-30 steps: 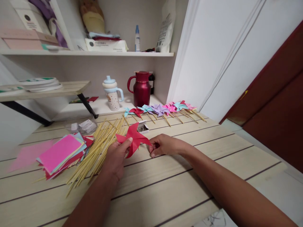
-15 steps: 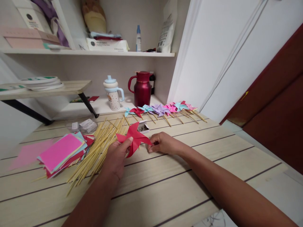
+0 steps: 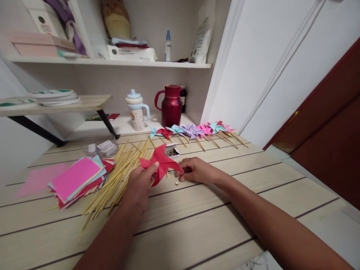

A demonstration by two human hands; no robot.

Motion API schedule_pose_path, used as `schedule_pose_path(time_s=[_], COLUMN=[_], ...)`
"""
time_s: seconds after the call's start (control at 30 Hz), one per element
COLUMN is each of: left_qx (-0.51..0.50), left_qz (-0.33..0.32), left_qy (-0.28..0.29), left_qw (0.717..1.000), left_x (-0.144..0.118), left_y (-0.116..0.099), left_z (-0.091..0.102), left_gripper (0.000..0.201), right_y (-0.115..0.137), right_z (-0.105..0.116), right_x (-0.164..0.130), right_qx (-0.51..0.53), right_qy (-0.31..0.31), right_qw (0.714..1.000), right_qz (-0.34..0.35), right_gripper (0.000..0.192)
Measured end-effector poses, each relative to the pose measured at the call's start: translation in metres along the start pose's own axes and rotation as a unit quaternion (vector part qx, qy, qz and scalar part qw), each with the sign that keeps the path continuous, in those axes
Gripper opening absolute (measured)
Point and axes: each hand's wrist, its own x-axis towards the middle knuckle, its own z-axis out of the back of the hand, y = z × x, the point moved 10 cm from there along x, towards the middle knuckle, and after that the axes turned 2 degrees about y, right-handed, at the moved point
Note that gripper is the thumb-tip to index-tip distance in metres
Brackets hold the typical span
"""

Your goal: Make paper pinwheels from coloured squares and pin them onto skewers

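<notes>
A red paper pinwheel [image 3: 161, 165] is pinched by my left hand [image 3: 140, 183], the thumb lying on its front near the centre. My right hand [image 3: 194, 170] is low over the table, beside the pinwheel's right tip. Its fingers are curled together, and what they hold, if anything, is hidden. Just below those fingertips a small shiny thumbtack [image 3: 176, 183] lies on the tabletop. Behind the pinwheel stands an open small box [image 3: 172, 150] of metal tacks, partly covered by the red paper.
Wooden sticks [image 3: 118, 180] and stacked coloured paper [image 3: 77, 178] lie to the left. Finished pinwheels [image 3: 192, 131] line the table's back edge. Behind are a cup [image 3: 137, 114], a red jug [image 3: 171, 107] and a small raised stand [image 3: 92, 104]. A white wall [image 3: 247, 63] borders the right.
My right hand has lifted slightly away to the right, and a thumbtack now shows on the table below its fingers. My left hand keeps the pinwheel nearly still. The view has shifted a little.
</notes>
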Motion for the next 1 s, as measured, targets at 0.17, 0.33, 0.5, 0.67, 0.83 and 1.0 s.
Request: schedule_pose_path(time_s=[0.17,0.33,0.5,0.67,0.83,1.0], left_qx=[-0.001,-0.010,-0.016,-0.020,-0.023,-0.023], left_qz=[0.005,0.005,0.012,0.013,0.014,0.014], left_qy=[0.005,0.005,0.003,0.007,0.012,0.015], left_qw=[1.000,1.000,1.000,1.000,1.000,1.000], left_x=[-0.002,-0.004,-0.001,-0.002,-0.003,-0.003], left_y=[0.000,-0.001,0.003,0.003,0.002,0.001], left_z=[-0.002,-0.003,0.000,-0.002,-0.005,-0.006], left_gripper=[0.026,0.024,0.024,0.024,0.021,0.020], right_y=[0.005,0.008,0.014,0.015,0.004,-0.004], right_z=[-0.007,-0.013,-0.013,-0.012,-0.010,-0.017], right_x=[-0.001,0.001,0.003,-0.001,0.000,0.005], right_qx=[0.032,0.030,0.004,0.011,0.043,0.076], right_qy=[0.023,0.025,-0.002,0.016,0.004,-0.007], right_qw=[0.999,0.999,1.000,1.000,0.999,0.997], right_qz=[0.019,0.023,0.015,-0.008,-0.024,-0.023], right_gripper=[0.019,0.016,0.011,0.012,0.015,0.028])
